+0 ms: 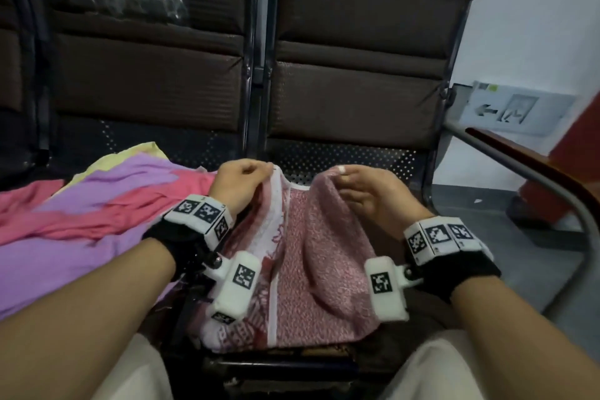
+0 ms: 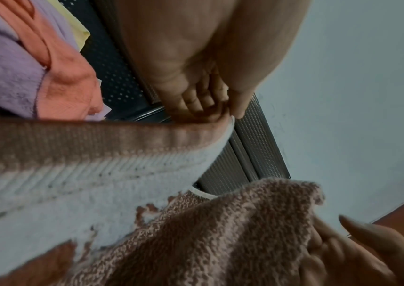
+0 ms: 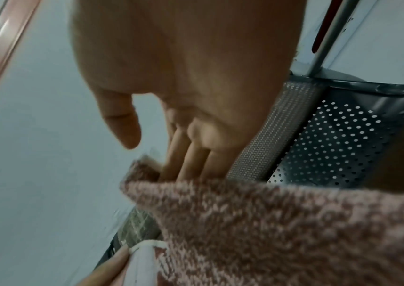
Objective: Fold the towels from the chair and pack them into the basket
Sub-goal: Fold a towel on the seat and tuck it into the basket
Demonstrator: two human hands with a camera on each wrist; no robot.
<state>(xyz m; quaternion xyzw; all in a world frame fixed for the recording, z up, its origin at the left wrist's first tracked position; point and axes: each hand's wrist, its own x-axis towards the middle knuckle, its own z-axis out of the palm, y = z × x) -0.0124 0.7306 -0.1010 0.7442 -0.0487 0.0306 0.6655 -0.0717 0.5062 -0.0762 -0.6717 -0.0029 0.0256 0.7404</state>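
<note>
A red-and-white patterned towel point(image 1: 311, 269) hangs over the right-hand chair seat, in front of my knees. My left hand point(image 1: 259, 172) pinches its upper left corner by the white border; the left wrist view shows that pinch point(image 2: 228, 114) on the towel point(image 2: 98, 174). My right hand point(image 1: 337, 177) holds the upper right corner raised. In the right wrist view its fingers point(image 3: 188, 164) sit tucked behind the towel's edge point(image 3: 269, 222), with the thumb point(image 3: 125, 125) above it. The two held corners are close together. No basket is in view.
A pile of purple point(image 1: 65, 253), pink point(image 1: 97, 214) and yellow point(image 1: 136, 153) towels covers the left seat. Dark padded chair backs point(image 1: 357, 58) stand behind. A metal armrest point(image 1: 535, 178) curves along the right, and my knees are at the bottom edge.
</note>
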